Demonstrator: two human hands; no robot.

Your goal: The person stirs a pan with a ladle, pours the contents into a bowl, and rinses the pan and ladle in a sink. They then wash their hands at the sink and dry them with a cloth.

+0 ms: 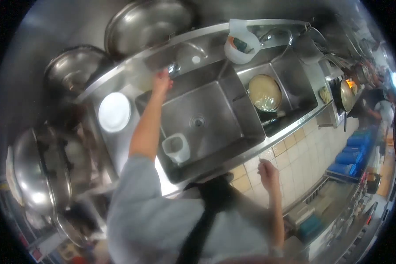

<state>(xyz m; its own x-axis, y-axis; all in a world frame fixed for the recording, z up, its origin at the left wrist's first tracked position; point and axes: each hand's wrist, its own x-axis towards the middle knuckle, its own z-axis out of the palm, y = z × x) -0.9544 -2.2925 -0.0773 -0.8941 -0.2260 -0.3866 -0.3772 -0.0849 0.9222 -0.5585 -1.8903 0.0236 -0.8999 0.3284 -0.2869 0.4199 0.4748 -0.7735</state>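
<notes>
Stretched over the back left corner of the sink (220, 121), my left hand (163, 82) has its fingers curled at the chrome tap handle (174, 68). The spout (196, 47) lies just to the right of it. A white plastic container (177, 148) sits in the left basin, near its front left corner. In the right basin is a round container of pale contents (265, 91), with what looks like clear film over it. My right hand (269, 174) hangs in front of the sink's edge, fingers loosely closed and nothing visible in them.
White round plates or lids (114, 112) rest on the left counter. A white jug-like container (242, 48) with scraps inside stands behind the divider. Large metal bowls (77, 70) lean at back left. Right: a pan (346, 94) by a flame, blue containers (350, 152), another person (383, 110).
</notes>
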